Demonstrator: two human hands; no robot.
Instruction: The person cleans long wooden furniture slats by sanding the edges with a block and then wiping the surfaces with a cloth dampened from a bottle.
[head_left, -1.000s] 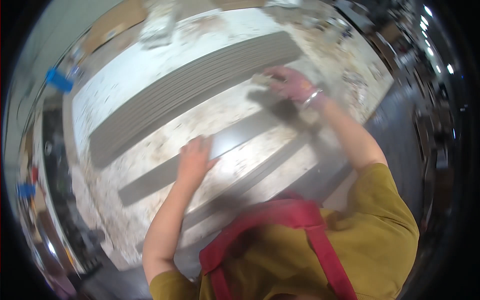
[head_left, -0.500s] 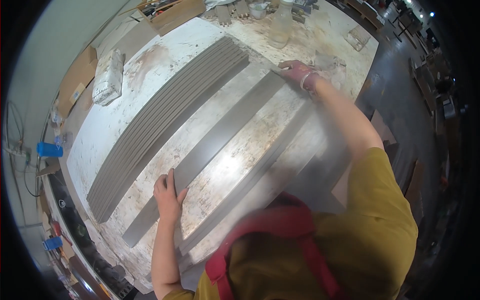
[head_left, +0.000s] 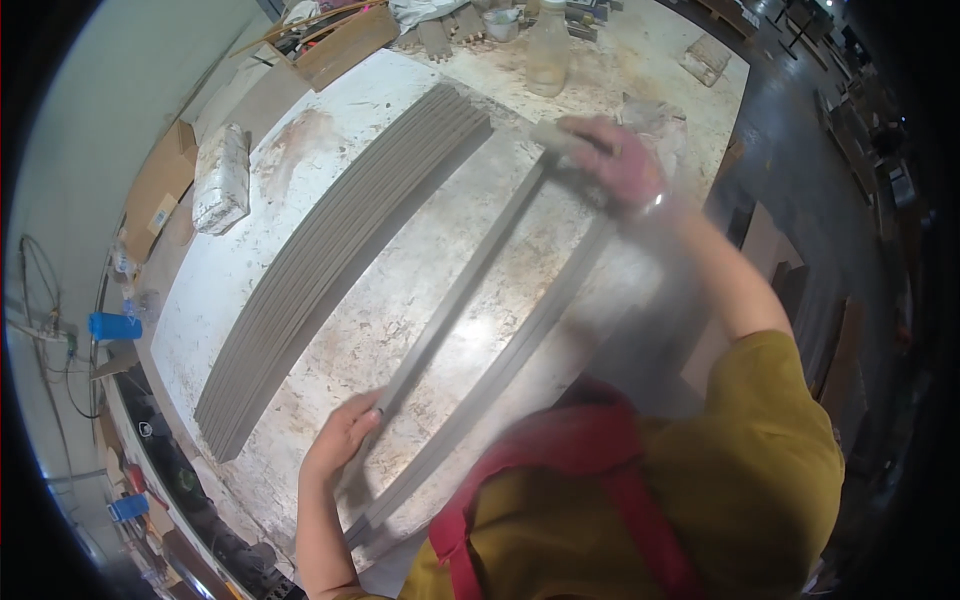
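Observation:
A long grey board [head_left: 450, 290] runs diagonally across the worktable, tipped up so that its narrow edge faces upward. My bare left hand [head_left: 343, 438] is closed around its near end, the thumb over the edge. At the far end my right hand [head_left: 618, 165], in a pink glove and smeared by motion, has its fingers around a small pale block [head_left: 556, 139] at the board's tip. To the left stands a row of several similar grey boards [head_left: 340, 270], packed side by side. Another grey strip [head_left: 500, 370] lies parallel, closer to my body.
A white wrapped bundle [head_left: 221, 180] lies at the table's left edge. At the back are a wooden box of tools [head_left: 345, 48], a clear bottle [head_left: 548, 55] and a small tub [head_left: 501, 24]. A blue cup [head_left: 115, 326] sits off the left side.
The board has gone from lying flat to standing on its edge, and shifted toward me. My left hand has closed on its near end. My right hand has moved slightly at the far end.

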